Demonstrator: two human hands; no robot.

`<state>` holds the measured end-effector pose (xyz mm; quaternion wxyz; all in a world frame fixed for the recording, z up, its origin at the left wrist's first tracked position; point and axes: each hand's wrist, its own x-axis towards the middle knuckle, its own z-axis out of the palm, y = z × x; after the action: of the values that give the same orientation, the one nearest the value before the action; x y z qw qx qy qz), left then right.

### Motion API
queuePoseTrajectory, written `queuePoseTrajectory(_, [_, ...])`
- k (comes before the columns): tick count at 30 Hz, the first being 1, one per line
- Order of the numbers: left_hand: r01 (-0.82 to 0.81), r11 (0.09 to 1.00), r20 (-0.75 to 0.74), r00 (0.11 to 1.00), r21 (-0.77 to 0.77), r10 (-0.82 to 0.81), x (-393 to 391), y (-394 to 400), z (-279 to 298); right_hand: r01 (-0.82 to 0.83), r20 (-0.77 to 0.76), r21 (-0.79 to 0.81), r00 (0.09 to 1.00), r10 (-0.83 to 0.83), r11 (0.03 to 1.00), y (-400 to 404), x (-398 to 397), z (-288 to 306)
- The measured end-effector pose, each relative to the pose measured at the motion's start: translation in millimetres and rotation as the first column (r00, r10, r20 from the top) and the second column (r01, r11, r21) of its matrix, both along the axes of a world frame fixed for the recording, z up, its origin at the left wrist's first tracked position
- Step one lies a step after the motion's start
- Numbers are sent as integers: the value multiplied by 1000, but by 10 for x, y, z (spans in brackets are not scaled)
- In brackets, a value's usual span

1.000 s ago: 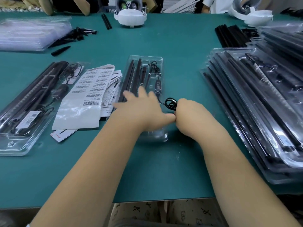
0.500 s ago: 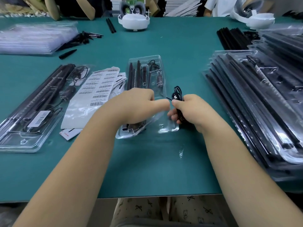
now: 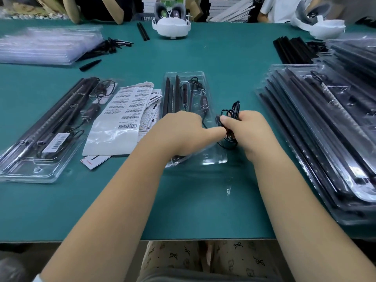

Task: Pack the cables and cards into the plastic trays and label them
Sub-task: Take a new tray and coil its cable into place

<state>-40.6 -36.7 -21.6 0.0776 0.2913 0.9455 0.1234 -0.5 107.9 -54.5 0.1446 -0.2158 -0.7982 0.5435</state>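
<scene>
Forearms reach out from the near edge of the green table (image 3: 193,200) and meet over its middle. On the right, the right hand (image 3: 250,131) curls its fingers and thumb round a coiled black cable (image 3: 234,110), loops of which stick out above and below the fist, just beside the right edge of the clear plastic tray (image 3: 215,159). Beside it, the left hand (image 3: 183,133) rests knuckles-up on the near half of that tray, its fingers bent under, with one finger stretched right until it touches the cable bundle; whether it pinches a strand I cannot tell. Further in, the tray's far half shows black rods (image 3: 172,94) lying lengthwise on the left and a small cable with an inline controller (image 3: 204,101) on the right. Left of the tray lies a fanned pile of barcode label sheets (image 3: 124,119), and left of those a packed tray (image 3: 40,135) with a barcode sticker on it. Along the right side sits a stack of filled trays (image 3: 325,129). Farther off, a pile of empty clear trays (image 3: 46,45) lies at far left, loose black pieces (image 3: 109,45) beside it, and a white headset (image 3: 172,26) at the far edge.
</scene>
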Motion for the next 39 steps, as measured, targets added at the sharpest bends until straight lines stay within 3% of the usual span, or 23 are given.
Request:
queuePoseTrajectory(2, [4,1000,4,1000,18,-4,-28,-19,-7,21,-6,-203,1000,-23,979,1,-22,-32])
queuePoseTrajectory(4, [12,1000,15,1000,26,-13,-49,-37,-9,58,8,-210,998,-57,976,-17,-47,-72])
queuePoseTrajectory(9, [18,999,15,1000,43,-19,-49,-42,6,82,9,250,996,-87,965,-181,-52,-151])
queuePoseTrajectory(12, [21,1000,4,1000,19,-21,-21,-36,-6,54,3,421,998,-62,906,-242,-44,-162])
queuePoseTrajectory(16, [0,1000,-27,1000,-9,-1,7,0,-18,-63,167,637,984,-58,768,-287,-67,-151])
queuePoseTrajectory(20, [77,993,-133,987,-84,-88,70,-73,-91,-219,309,618,951,23,755,-241,-97,-111])
queuePoseTrajectory(23, [119,974,-288,942,-195,-173,89,-205,-185,-330,320,551,932,171,766,-70,-47,-53])
queuePoseTrajectory(27, [115,966,-394,897,-232,-201,103,-219,-242,-377,204,248,921,333,892,186,64,-9])
queuePoseTrajectory(30, [114,960,-434,874,-255,-220,119,-201,-281,-467,184,15,870,457,884,336,170,12])
queuePoseTrajectory(33, [119,950,-469,847,-289,-249,100,-187,-357,-535,218,87,833,508,841,297,281,-9])
queuePoseTrajectory(37, [166,941,-463,836,-295,-293,83,-197,-345,-345,154,280,937,313,896,121,309,-132])
queuePoseTrajectory(39, [172,948,-460,841,-269,-283,103,-235,-337,-290,160,389,956,246,874,97,291,-143])
